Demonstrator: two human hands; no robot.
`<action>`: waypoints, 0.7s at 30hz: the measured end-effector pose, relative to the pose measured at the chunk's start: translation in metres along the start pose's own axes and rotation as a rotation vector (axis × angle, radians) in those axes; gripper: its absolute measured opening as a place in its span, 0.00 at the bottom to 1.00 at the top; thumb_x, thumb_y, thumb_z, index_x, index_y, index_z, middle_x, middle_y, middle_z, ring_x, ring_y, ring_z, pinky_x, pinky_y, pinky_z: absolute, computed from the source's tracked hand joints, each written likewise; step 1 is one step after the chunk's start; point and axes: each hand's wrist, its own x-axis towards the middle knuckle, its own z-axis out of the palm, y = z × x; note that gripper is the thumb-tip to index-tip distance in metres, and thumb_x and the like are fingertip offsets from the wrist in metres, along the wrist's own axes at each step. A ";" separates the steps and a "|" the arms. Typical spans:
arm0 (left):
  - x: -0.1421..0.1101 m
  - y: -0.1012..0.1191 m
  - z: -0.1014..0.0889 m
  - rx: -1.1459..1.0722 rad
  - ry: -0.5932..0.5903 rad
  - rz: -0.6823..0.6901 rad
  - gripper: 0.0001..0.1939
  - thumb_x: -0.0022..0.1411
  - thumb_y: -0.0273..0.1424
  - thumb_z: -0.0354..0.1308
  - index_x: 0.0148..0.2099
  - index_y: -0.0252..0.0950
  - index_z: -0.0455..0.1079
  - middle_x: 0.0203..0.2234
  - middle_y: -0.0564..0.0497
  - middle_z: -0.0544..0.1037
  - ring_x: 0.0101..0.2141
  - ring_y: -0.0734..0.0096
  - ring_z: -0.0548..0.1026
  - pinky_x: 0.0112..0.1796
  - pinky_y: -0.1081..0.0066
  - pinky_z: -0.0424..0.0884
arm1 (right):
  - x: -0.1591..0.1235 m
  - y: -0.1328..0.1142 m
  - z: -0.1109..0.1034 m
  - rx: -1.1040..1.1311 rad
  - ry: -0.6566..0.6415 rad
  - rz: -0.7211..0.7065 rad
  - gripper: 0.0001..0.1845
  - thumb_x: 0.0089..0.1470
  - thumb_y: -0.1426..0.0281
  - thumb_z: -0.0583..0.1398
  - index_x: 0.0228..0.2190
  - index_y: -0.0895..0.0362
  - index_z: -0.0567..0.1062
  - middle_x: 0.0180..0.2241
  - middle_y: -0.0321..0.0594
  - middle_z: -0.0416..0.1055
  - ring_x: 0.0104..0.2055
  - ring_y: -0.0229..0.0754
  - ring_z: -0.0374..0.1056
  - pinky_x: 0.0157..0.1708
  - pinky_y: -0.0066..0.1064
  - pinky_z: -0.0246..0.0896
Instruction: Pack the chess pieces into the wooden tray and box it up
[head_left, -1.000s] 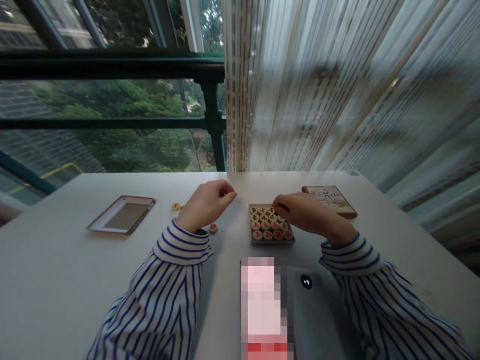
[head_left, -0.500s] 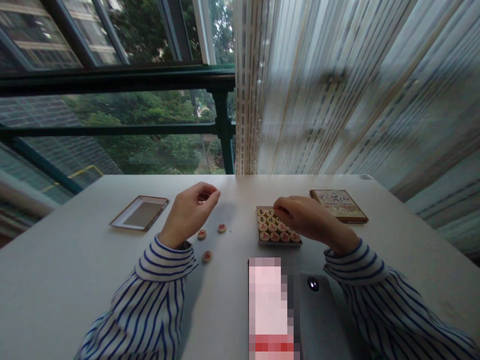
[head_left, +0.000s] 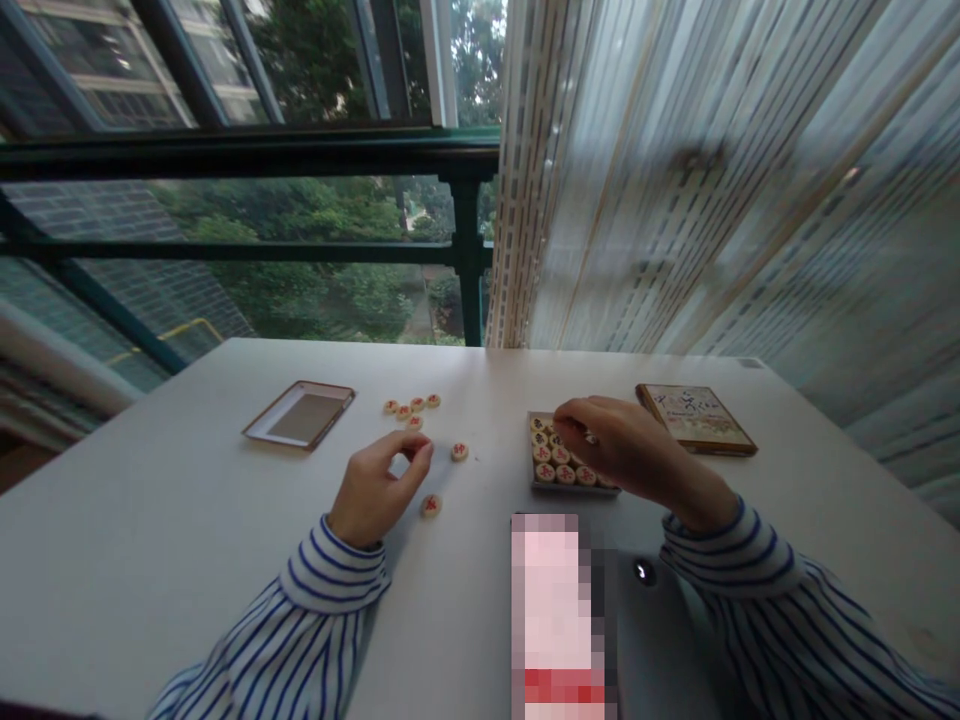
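Note:
A small tray (head_left: pixel 537 486) of round wooden game pieces with red and dark characters sits on the white table (head_left: pixel 150 560). My right hand (head_left: pixel 626 450) rests over the tray's right side, fingers pinched on a piece at its top edge. My left hand (head_left: pixel 379 490) hovers left of the tray, thumb and fingers curled in a pinch; what it holds is hidden. Two loose pieces (head_left: pixel 460 452) (head_left: pixel 430 506) lie beside it. A cluster of several pieces (head_left: pixel 411 407) lies farther back.
An empty box lid (head_left: pixel 300 415) lies at the back left. A printed box cover (head_left: pixel 694 417) lies at the back right. A pixelated pink object (head_left: pixel 559 610) and a grey device (head_left: pixel 652 620) lie near me. Window railing and curtain stand behind the table.
My left hand has pulled back toward me and lower on the table, uncovering the cluster of pieces behind it. My right hand stays on the tray. The view has shifted left.

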 end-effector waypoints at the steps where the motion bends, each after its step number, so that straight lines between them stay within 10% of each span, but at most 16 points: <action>1: -0.002 -0.002 -0.001 0.004 -0.007 0.001 0.08 0.56 0.33 0.51 0.34 0.36 0.69 0.27 0.52 0.75 0.30 0.72 0.72 0.29 0.75 0.68 | 0.000 -0.002 0.000 0.013 0.002 -0.006 0.11 0.55 0.70 0.49 0.30 0.59 0.70 0.26 0.40 0.69 0.28 0.36 0.62 0.30 0.27 0.52; 21: -0.014 -0.022 -0.001 -0.057 -0.108 0.070 0.08 0.57 0.32 0.51 0.34 0.35 0.69 0.28 0.48 0.75 0.30 0.72 0.72 0.35 0.71 0.69 | 0.013 -0.056 0.004 0.062 0.028 -0.086 0.10 0.56 0.71 0.50 0.33 0.59 0.70 0.29 0.41 0.70 0.29 0.37 0.62 0.30 0.28 0.54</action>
